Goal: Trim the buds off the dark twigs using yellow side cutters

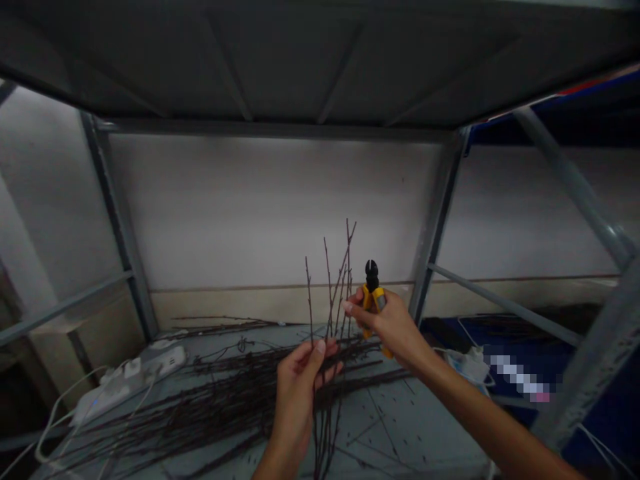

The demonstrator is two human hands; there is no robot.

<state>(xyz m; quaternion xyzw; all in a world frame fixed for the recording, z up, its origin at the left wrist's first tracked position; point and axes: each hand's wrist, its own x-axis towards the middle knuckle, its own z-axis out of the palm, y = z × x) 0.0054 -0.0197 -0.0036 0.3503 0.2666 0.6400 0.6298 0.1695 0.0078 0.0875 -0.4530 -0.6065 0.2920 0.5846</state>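
Note:
Several thin dark twigs (311, 300) stand upright in my left hand (305, 373), whose fingers are closed round them at mid-frame. To the right and a little higher, my right hand (383, 317) holds yellow-handled cutting pliers (371, 277) with their black jaws pointing up. The thumb and fingertips of that hand are beside the upper part of the twigs; whether they touch them I cannot tell. Behind and left of my left hand lies a large pile of dark branches (225, 393) on the grey shelf (400, 440).
A white power strip (125, 383) with cables lies at the left. Metal posts (440, 207) frame the shelf, and a grey panel (285, 60) hangs overhead. Twig scraps (383, 420) are scattered at the front right. More branches (530, 323) lie beyond the right post.

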